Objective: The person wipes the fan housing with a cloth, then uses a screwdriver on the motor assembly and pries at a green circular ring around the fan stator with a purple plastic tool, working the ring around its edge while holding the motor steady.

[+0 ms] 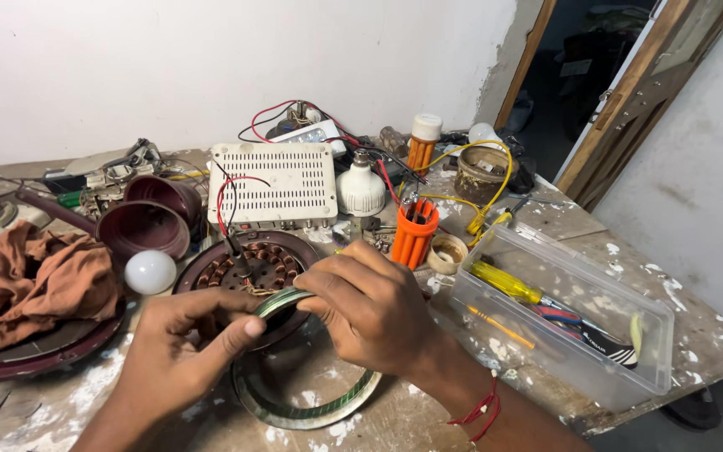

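Observation:
My left hand (179, 343) and my right hand (372, 308) meet over a thin metal ring (311, 408) with a greenish rim, which lies tilted on the bench. Both hands pinch its upper edge, the right thumb and fingers on top, the left thumb pressing from the side. Just behind the ring sits a dark red fan motor (248, 264) with copper windings showing, and thin red and black wires rise from it. A red thread is tied around my right wrist.
A clear plastic box (583, 351) with screwdrivers and pliers stands at the right. Behind are an orange screwdriver holder (412, 236), a tape roll (447, 253), a white vented box (276, 186), a bulb (150, 271), maroon cups (146, 228) and a brown cloth (27, 285).

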{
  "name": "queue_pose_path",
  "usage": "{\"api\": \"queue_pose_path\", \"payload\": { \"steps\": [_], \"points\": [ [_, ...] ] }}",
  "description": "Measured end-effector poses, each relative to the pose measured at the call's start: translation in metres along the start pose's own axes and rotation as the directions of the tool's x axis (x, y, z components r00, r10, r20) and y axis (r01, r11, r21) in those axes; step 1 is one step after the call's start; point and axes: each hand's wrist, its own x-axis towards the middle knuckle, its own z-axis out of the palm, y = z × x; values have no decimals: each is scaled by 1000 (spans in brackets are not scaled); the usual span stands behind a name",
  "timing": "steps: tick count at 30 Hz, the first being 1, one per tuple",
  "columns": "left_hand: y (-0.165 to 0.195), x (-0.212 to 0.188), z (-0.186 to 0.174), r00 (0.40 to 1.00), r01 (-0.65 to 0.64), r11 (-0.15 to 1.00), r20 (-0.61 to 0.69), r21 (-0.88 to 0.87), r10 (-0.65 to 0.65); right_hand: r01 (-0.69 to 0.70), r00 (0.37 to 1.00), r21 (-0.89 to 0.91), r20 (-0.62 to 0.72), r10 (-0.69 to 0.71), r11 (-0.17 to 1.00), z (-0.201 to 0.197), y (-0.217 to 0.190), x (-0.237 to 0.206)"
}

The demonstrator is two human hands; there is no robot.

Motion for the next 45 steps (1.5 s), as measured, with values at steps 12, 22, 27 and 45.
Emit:
{"api": "queue_pose_path", "payload": {
  "steps": [12,22,27,45],
  "points": [
    [5,0,-11,979,-88,981,-166,172,117,-479,865,167,-79,496,862,14,31,-4],
    [-9,11,-24,991,88,947,-125,310,-51,-787,551,-143,276,788,600,7,80,-17],
    [-13,12,-23,993,64,936,-117,346,-24,-699,630,-196,283,723,687,10,84,-24],
    [-11,10,-24,995,60,922,-102,383,-23,-564,598,-492,310,739,663,29,76,-28]
  ]
}}
